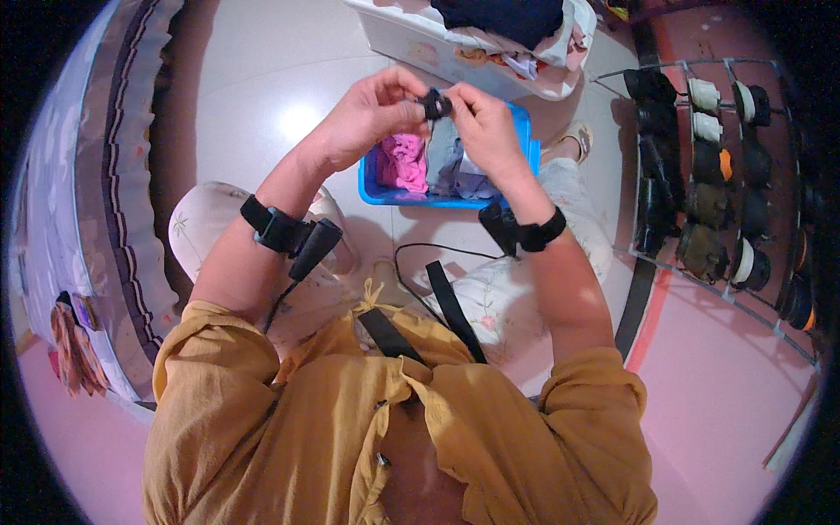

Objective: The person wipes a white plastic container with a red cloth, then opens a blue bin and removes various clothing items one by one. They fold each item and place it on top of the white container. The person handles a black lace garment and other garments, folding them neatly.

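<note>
Both hands meet over a blue plastic basket (422,201), pinching a small black bunched thing (434,105) that looks like cloth. My left hand (382,109) has thumb and fingers closed on its left side. My right hand (484,127) grips its right side with the fingertips. What exactly the black thing is cannot be made out. Pink cloth (402,164) lies bunched in the basket's left part, and grey cloth (446,164) fills the part beside it. My right hand and wrist hide some of the basket's right side.
Beyond the basket stands a white tub (402,42) heaped with clothes (503,19). A metal shoe rack (735,297) with several shoes is at the right. Along the left runs a bed (61,192) with a hanging cover. A black cable (407,248) trails between my legs.
</note>
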